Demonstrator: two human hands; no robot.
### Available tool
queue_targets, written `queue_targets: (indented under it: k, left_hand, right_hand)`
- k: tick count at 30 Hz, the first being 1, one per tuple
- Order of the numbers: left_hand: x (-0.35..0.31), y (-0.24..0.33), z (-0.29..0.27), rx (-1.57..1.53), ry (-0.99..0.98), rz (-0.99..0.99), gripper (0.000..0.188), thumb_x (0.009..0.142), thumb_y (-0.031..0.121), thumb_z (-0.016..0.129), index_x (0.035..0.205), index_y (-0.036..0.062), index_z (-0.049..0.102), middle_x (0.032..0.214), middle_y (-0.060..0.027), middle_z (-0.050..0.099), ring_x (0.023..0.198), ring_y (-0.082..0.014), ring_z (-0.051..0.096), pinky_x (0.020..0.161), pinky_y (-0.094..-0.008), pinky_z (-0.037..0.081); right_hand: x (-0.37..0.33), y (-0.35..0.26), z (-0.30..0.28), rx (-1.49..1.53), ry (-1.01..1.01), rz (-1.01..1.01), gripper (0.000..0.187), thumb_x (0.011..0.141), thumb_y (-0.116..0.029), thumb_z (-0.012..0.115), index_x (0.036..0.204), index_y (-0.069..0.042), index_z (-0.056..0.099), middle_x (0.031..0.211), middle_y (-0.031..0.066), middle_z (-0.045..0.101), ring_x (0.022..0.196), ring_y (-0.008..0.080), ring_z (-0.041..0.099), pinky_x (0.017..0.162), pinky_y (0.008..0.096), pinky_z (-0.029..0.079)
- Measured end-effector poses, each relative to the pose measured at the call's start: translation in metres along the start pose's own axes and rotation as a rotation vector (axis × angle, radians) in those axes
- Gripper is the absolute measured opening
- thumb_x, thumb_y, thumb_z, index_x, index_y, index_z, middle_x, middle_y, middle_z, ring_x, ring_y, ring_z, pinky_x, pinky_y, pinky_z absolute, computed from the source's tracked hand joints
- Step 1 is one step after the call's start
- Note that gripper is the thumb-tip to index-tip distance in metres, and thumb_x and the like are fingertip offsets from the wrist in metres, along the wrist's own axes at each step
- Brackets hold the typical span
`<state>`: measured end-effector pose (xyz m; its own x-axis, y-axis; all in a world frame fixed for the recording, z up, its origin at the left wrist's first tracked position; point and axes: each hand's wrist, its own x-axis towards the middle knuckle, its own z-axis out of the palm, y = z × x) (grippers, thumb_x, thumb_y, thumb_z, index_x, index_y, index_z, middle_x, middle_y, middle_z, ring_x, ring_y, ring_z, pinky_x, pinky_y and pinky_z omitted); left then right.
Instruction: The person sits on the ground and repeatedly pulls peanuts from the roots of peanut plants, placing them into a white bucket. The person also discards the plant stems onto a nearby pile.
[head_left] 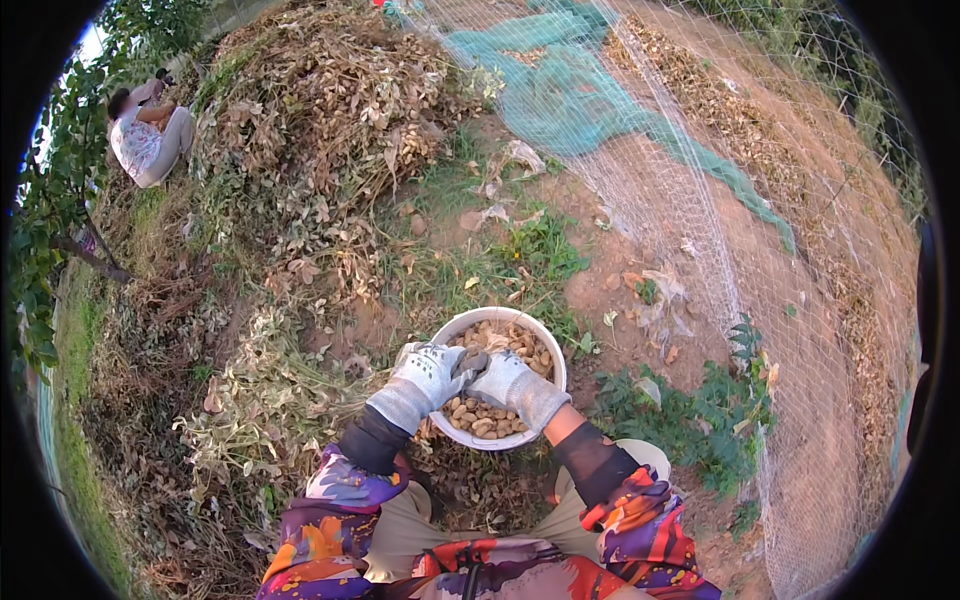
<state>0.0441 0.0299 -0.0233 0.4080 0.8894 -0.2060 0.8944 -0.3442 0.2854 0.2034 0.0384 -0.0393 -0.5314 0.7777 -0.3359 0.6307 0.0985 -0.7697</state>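
Note:
A round white bucket (562,372) stands between my knees, holding many unshelled peanuts (487,420). Over its middle, my left hand (425,374), in a white glove with grey fingers, meets my right hand (517,385), gloved the same way. The fingers of both are curled together just above the peanuts. Whatever they hold is hidden by the gloves. Some pale dry bits lie beyond the fingertips inside the bucket.
Dry peanut plants (270,400) lie to the left of the bucket, with a large heap (330,110) farther off. Wire mesh (700,230) and green netting (570,100) run along the right. Leafy weeds (700,410) grow beside my right knee. Another person (150,140) sits at the far left.

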Motion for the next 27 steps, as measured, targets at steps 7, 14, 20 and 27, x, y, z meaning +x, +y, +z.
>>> queue_targets:
  k: [7,14,20,27]
  left_hand:
    - [-0.01,0.009,-0.008,0.045,-0.235,0.086,0.035,0.083,0.04,0.048,0.085,0.0072,0.06,0.076,-0.0152,0.063,0.077,-0.0338,0.06,0.075,-0.0447,0.043]
    - [-0.011,-0.006,0.0,-0.841,-0.035,0.047,0.034,0.086,0.035,0.054,0.092,0.0033,0.064,0.055,-0.0013,0.053,0.051,-0.0067,0.05,0.047,-0.0242,0.042]
    - [-0.011,0.001,-0.012,-1.165,0.007,-0.018,0.046,0.088,0.046,0.05,0.09,0.0012,0.062,0.066,0.0031,0.054,0.06,-0.0052,0.047,0.054,-0.0232,0.041]
    - [-0.007,-0.004,-0.013,-1.216,0.123,-0.112,0.052,0.086,0.053,0.05,0.087,0.0017,0.059,0.067,0.0041,0.051,0.065,-0.0046,0.045,0.055,-0.0241,0.038]
  right_hand:
    - [0.002,0.012,0.003,-0.516,-0.093,-0.086,0.044,0.077,-0.04,0.057,0.101,-0.004,0.06,0.101,0.0186,0.062,0.094,0.032,0.059,0.08,0.0404,0.047]
    - [-0.026,-0.014,-0.016,-0.101,0.038,-0.115,0.036,0.077,-0.02,0.062,0.106,0.001,0.055,0.099,0.0185,0.062,0.093,0.0326,0.059,0.079,0.0398,0.045]
    - [-0.019,-0.006,-0.009,0.332,0.148,-0.307,0.037,0.076,-0.016,0.065,0.108,-0.001,0.053,0.094,0.0155,0.061,0.09,0.0267,0.058,0.08,0.0358,0.043]
    - [-0.026,-0.022,0.001,0.915,0.15,-0.178,0.044,0.086,-0.035,0.058,0.115,-0.005,0.043,0.093,0.0026,0.053,0.064,0.0061,0.053,0.047,0.0186,0.039]
